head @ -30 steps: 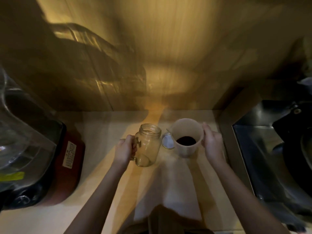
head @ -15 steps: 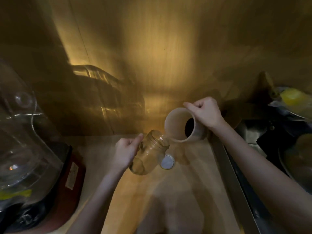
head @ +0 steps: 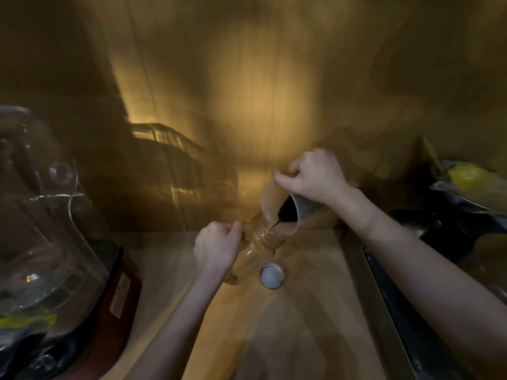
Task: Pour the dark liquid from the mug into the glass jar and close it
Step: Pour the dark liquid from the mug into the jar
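Observation:
My right hand [head: 312, 176] grips the beige mug [head: 277, 207] and holds it tipped steeply to the left. A thin stream of dark liquid [head: 275, 222] runs from the mug's lip into the mouth of the clear glass jar [head: 260, 242]. My left hand [head: 216, 246] holds the jar by its handle side, tilted with its mouth toward the mug and lifted off the counter. The jar's round lid [head: 271, 276] lies flat on the counter just below the jar, apart from both hands.
A blender with a clear jug [head: 35, 231] on a red base [head: 120, 292] stands at the left. A dark sink [head: 428, 270] runs along the right, with a yellow item [head: 466, 175] behind it. The wooden counter [head: 301, 325] lies between them, with a wood wall behind.
The mug was lifted off the counter and has tipped further left; liquid now streams into the jar. The jar has been raised and tilted toward the mug.

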